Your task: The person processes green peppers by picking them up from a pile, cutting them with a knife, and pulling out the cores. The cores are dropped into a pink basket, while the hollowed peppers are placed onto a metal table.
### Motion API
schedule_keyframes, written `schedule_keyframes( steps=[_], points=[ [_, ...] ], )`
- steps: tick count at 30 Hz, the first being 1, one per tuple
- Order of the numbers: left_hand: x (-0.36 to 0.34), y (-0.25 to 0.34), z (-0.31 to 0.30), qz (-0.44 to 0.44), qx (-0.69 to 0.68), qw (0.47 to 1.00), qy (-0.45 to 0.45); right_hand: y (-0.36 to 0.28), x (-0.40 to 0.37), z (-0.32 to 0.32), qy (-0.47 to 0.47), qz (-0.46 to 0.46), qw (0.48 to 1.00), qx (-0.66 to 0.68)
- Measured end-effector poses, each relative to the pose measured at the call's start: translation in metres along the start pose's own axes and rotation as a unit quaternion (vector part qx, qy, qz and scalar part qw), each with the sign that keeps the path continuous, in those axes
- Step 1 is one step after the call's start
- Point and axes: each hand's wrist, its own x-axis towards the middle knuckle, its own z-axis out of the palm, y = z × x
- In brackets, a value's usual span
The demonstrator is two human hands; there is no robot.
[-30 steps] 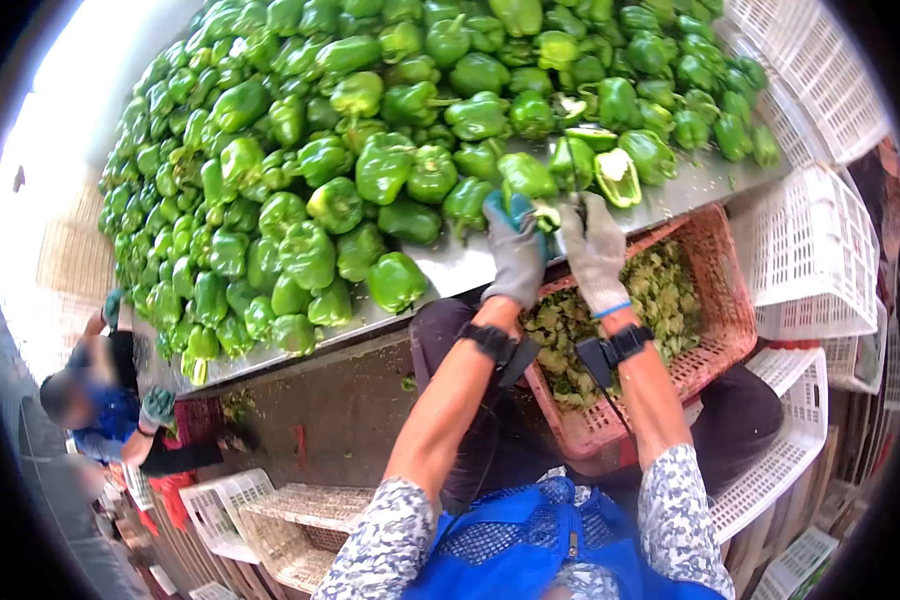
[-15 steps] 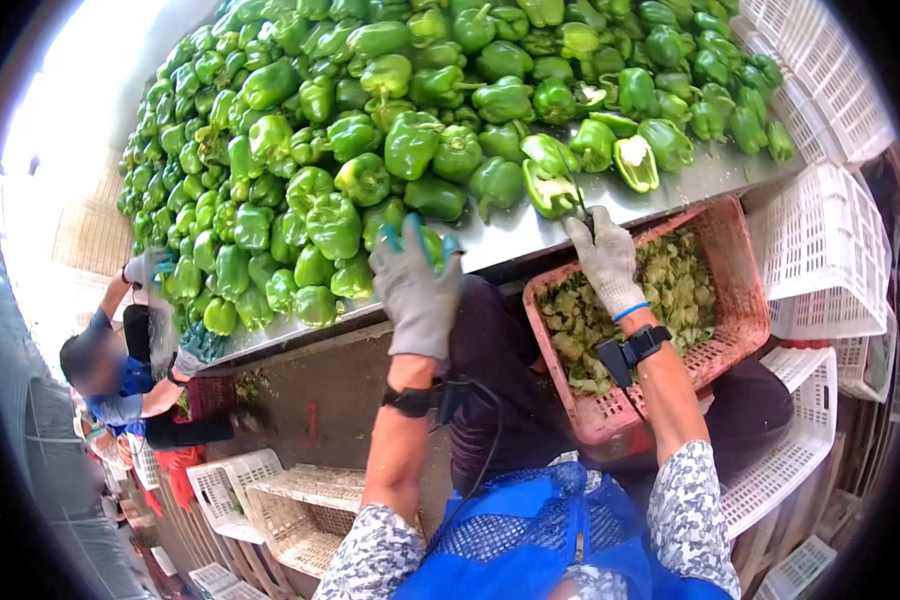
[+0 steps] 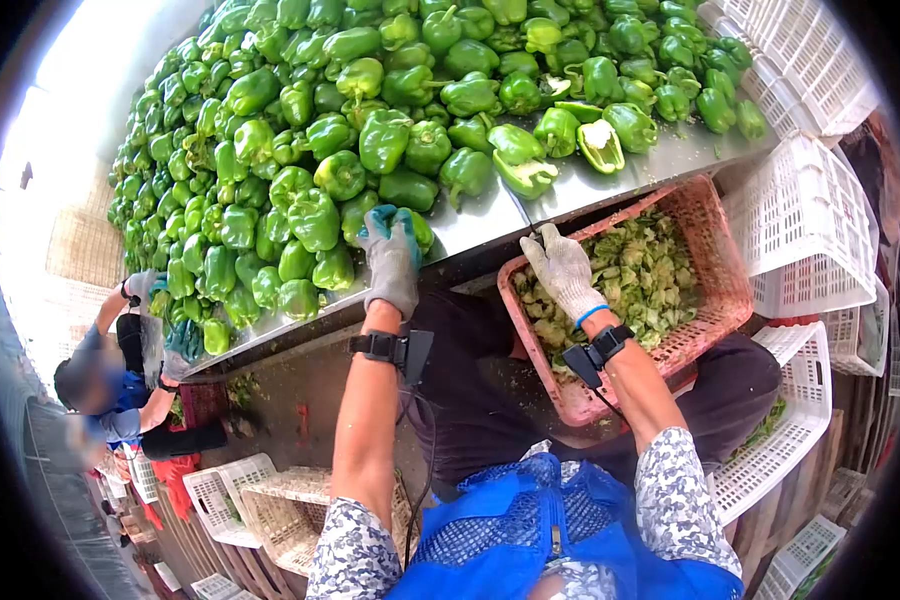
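Green bell peppers (image 3: 315, 220) lie heaped over the metal table (image 3: 570, 190). At the table's front edge my gloved left hand (image 3: 390, 250) has its fingers curled on a green pepper (image 3: 420, 234), partly hidden behind them. My gloved right hand (image 3: 560, 265) is closed around a small dark tool, above the left rim of the pink crate (image 3: 735, 290), which holds pale green trimmings (image 3: 660, 280). On the metal beyond it lie an opened pepper (image 3: 522, 165) and a cut half with pale insides (image 3: 601, 146).
White crates (image 3: 805, 215) stand at the right, and another white crate (image 3: 785, 440) is beside my leg. More crates (image 3: 232, 490) stand at lower left. A co-worker (image 3: 120, 385) in blue reaches to the heap at the far left.
My left hand has closed down by the pepper at the edge. My right hand has drawn back with the tool from the opened pepper. The view has shifted slightly.
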Motion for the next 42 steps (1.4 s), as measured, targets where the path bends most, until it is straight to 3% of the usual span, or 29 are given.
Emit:
schedule_keyframes(
  steps=[1, 2, 3, 5, 6, 7, 10, 14, 17, 18, 21, 23, 26, 30, 37, 41, 42],
  points=[
    [-0.003, -0.005, 0.008, -0.021, -0.079, 0.997, 0.004, -0.001, -0.003, -0.003, -0.006, 0.018, 1.000, 0.020],
    [0.000, -0.015, 0.018, 0.025, -0.001, 0.999, 0.027, -0.002, -0.005, -0.007, -0.012, 0.036, 0.999, 0.039],
    [-0.014, 0.002, 0.027, -0.063, -0.098, 0.993, 0.019, -0.004, -0.005, -0.012, -0.017, 0.053, 0.997, 0.059],
    [-0.027, -0.002, 0.054, 0.072, -0.120, 0.990, 0.008, -0.005, -0.006, -0.015, -0.037, 0.077, 0.992, 0.098],
    [-0.033, -0.001, 0.071, 0.104, -0.055, 0.992, 0.035, -0.003, -0.006, -0.015, -0.043, 0.084, 0.988, 0.119],
    [-0.037, 0.000, 0.090, 0.091, -0.171, 0.981, 0.014, 0.001, -0.007, -0.015, -0.049, 0.090, 0.985, 0.139],
    [-0.049, 0.019, 0.116, 0.158, -0.097, 0.982, 0.030, -0.005, -0.012, -0.033, -0.050, 0.085, 0.978, 0.185],
    [-0.030, 0.029, 0.128, 0.095, -0.053, 0.994, 0.026, -0.009, -0.027, -0.046, 0.001, 0.045, 0.993, 0.109],
    [-0.021, 0.020, 0.127, 0.173, 0.067, 0.978, 0.100, -0.025, -0.038, -0.059, 0.004, 0.044, 0.994, 0.105],
    [-0.017, 0.025, 0.123, 0.112, 0.085, 0.989, 0.053, -0.032, -0.039, -0.064, -0.006, 0.052, 0.993, 0.109],
    [-0.016, 0.018, 0.122, 0.161, 0.071, 0.983, 0.051, -0.042, -0.034, -0.060, -0.006, 0.033, 0.992, 0.119],
    [-0.016, 0.019, 0.121, 0.140, 0.062, 0.988, 0.023, -0.037, -0.026, -0.045, -0.006, 0.030, 0.994, 0.101],
    [-0.018, 0.017, 0.120, 0.147, 0.029, 0.988, 0.026, -0.043, -0.015, -0.045, -0.107, 0.152, 0.955, 0.230],
    [-0.021, 0.007, 0.126, 0.177, -0.005, 0.983, 0.051, -0.031, 0.017, -0.014, -0.082, 0.043, 0.990, 0.102],
    [-0.013, 0.015, 0.134, 0.117, -0.002, 0.991, 0.060, -0.026, -0.020, -0.026, -0.124, 0.079, 0.986, -0.077],
    [-0.018, 0.024, 0.160, 0.100, -0.006, 0.987, 0.127, 0.008, -0.014, -0.020, -0.092, 0.056, 0.994, -0.021],
    [-0.016, 0.028, 0.168, 0.052, -0.009, 0.991, 0.126, 0.010, -0.008, -0.026, -0.097, 0.070, 0.992, -0.045]
  ],
)
